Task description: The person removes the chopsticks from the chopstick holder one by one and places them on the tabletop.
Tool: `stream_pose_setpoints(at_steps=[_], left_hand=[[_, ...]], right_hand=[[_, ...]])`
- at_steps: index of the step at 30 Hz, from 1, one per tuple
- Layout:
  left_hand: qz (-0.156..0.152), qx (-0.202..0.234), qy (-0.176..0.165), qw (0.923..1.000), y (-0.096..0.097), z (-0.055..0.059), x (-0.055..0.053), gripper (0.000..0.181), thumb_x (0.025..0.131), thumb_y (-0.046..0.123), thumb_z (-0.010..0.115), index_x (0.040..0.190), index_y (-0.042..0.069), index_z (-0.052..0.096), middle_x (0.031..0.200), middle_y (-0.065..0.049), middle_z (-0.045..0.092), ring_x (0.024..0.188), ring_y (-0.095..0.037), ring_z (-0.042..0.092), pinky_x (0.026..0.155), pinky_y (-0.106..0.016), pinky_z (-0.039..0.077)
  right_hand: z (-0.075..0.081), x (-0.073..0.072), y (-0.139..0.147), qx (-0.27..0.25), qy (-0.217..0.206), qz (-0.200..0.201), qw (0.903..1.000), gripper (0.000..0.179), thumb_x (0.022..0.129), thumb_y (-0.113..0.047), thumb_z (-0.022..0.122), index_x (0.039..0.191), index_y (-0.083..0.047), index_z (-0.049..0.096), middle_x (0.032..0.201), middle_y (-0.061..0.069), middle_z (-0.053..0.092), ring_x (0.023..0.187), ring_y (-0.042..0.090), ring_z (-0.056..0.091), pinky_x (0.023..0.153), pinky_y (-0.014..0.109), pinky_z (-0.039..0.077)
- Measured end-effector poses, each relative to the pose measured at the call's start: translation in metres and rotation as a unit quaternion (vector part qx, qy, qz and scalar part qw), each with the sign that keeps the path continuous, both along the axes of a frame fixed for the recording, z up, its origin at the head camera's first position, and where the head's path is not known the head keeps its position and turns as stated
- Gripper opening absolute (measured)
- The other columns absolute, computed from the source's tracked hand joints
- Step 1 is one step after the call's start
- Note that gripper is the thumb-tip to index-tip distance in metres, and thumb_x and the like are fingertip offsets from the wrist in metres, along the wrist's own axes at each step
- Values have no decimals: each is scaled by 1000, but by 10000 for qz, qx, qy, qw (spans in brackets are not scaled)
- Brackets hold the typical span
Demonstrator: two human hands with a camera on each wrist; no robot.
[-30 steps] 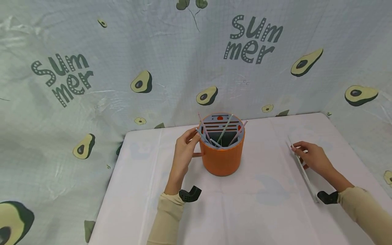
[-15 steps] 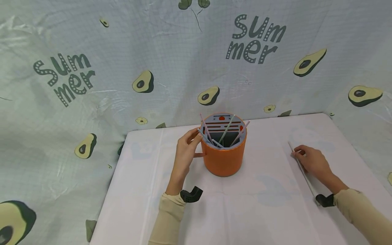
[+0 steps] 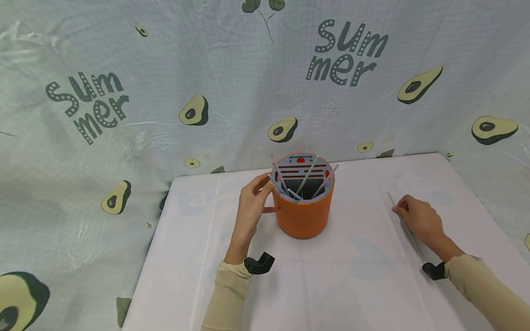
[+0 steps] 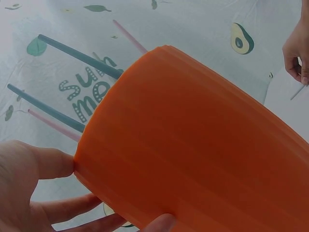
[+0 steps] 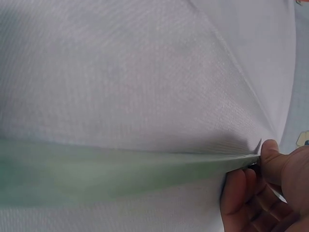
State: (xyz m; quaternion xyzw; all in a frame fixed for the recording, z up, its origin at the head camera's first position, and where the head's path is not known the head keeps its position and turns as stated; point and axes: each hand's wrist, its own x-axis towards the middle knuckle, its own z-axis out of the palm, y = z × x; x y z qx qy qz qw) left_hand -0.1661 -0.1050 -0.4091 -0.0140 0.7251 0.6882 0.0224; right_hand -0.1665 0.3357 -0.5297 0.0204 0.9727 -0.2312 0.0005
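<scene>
A round orange utensil holder (image 3: 303,220) with a grey slotted top stands at the table's far middle. Several pastel straws (image 3: 307,177) lean out of its open compartment. My left hand (image 3: 250,197) holds the holder's left side, fingers at the rim and one digit lower on the wall. In the left wrist view the orange wall (image 4: 183,130) hides part of the fingers. To the right, my right hand (image 3: 420,218) pinches a long thin straw (image 3: 410,235) near its far end. That straw looks pale green (image 5: 120,176) and close up in the right wrist view.
A white cloth with faint prints covers the table (image 3: 331,285). Behind it hangs a pale curtain (image 3: 232,59) printed with avocados and lettering. The table's far edge runs just behind the holder.
My right hand has shifted slightly left and towards me with the straw, which now shows as one thin line. My left hand stays on the holder, and the head view has shifted slightly.
</scene>
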Motion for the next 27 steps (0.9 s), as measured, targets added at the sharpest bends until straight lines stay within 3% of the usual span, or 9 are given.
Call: stream_pose_setpoints(at_steps=[7,11,15,19,22,24,27], left_hand=[[-30,9,4,10000,1,-1,0,43,106,27,61,147,13,60,149,-11,60,137,-30,59,69,-42,68],[0,1,5,10000,0,0,0,43,106,27,61,146,13,60,148,-11,61,137,-30,59,70,-44,68],[21,-55,18,10000,0,0,1,43,106,29,61,146,14,60,148,-10,61,137,-30,60,72,-46,68],[23,-81,29,10000,0,-1,1,42,106,28,60,146,14,61,147,-9,62,135,-29,61,72,-47,68],[10,-45,51,10000,0,-2,1,42,106,27,60,145,13,61,147,-10,62,135,-29,61,71,-46,68],[-5,-31,65,10000,0,-2,1,41,106,27,60,145,13,61,148,-10,61,135,-29,61,71,-45,68],[-19,-30,71,10000,1,-2,1,41,106,27,60,145,13,61,147,-9,61,134,-29,61,71,-45,68]], right_hand=[[8,4,0,-66,9,-183,9998,32,107,-32,59,112,-1,62,78,11,66,60,19,52,45,31,39],[19,4,-4,-144,371,-90,9992,37,105,-36,63,114,0,64,94,19,70,70,25,60,49,29,42],[29,5,-11,-439,984,147,9941,34,105,-33,64,116,-1,66,103,19,72,89,30,67,60,23,47],[37,8,-21,-950,1511,309,9835,30,105,-30,64,119,-4,68,106,17,74,96,1,61,72,11,45],[45,10,-29,-1396,1587,514,9761,29,106,-28,62,125,-6,67,116,14,72,100,-19,48,81,6,43],[51,12,-35,-1781,1472,736,9702,30,107,-26,60,132,-8,64,125,12,68,107,-21,46,86,4,42],[62,15,-44,-2381,1277,1093,9566,33,108,-20,57,139,-10,58,135,5,62,119,-14,49,93,1,39]])
